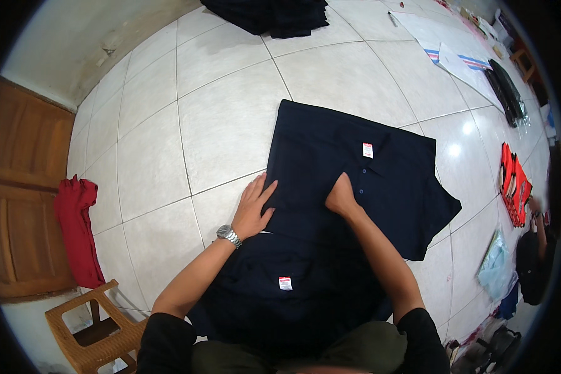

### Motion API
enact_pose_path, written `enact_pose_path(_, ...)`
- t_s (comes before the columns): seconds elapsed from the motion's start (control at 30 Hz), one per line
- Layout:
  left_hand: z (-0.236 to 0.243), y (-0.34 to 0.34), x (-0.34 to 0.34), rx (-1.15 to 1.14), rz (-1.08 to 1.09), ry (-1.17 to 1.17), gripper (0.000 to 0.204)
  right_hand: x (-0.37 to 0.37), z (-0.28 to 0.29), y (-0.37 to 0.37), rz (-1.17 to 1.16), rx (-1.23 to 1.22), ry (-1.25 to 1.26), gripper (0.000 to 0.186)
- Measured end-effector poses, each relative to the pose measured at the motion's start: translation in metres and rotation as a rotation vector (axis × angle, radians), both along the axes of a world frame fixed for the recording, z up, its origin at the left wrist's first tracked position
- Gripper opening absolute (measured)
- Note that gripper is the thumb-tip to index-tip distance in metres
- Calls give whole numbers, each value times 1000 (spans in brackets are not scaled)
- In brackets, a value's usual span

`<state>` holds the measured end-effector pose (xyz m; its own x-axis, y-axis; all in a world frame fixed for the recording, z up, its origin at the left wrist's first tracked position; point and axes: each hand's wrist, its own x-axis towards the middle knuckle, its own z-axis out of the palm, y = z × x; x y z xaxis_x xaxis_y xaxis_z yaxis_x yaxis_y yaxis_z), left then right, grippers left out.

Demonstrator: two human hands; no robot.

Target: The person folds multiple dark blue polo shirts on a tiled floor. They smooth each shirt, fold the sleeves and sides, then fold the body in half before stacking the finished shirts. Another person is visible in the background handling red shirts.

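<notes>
Glossy cream square floor tiles (224, 131) form the work surface, with a brown panelled wooden door (28, 140) at 9 o'clock and a dark heap of cloth (274, 15) at 12 o'clock. A navy-blue cloth polo shirt (318, 143) lies spread from the centre toward 2 o'clock; a second navy-blue cloth garment (333, 283) lies nearer the person, at 6 o'clock. The left hand (251, 204) is palm down, fingers spread, at the shirt's 8 o'clock edge, gripping nothing. The right hand (341, 196) bends at the wrist near the shirt's middle; its fingers are hidden, so whether it pinches cloth cannot be told. Good handling probably calls for light, flat left-palm pressure at the edge while the right smooths toward 3 o'clock, clear of the small blue buttons (362, 191); pressing hard could drag the shirt askew.
</notes>
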<state>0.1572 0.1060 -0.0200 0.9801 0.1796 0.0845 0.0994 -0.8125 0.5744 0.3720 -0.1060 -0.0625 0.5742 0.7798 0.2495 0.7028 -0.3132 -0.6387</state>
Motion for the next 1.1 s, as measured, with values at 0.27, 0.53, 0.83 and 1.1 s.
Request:
enact_pose_path(0.27,-6,-8,-1,50,-33,-156,62,-66,40,-10,-440,191,867,37)
enact_pose_path(0.53,12,-2,13,-50,-125,-199,48,-65,45,-13,-433,328,1320,84)
enact_pose_path(0.83,-22,4,94,447,-48,177,61,-96,69,-14,-435,208,1105,88)
enact_pose_path(1.1,-31,11,90,412,-72,115,64,-95,54,-27,-393,22,753,79)
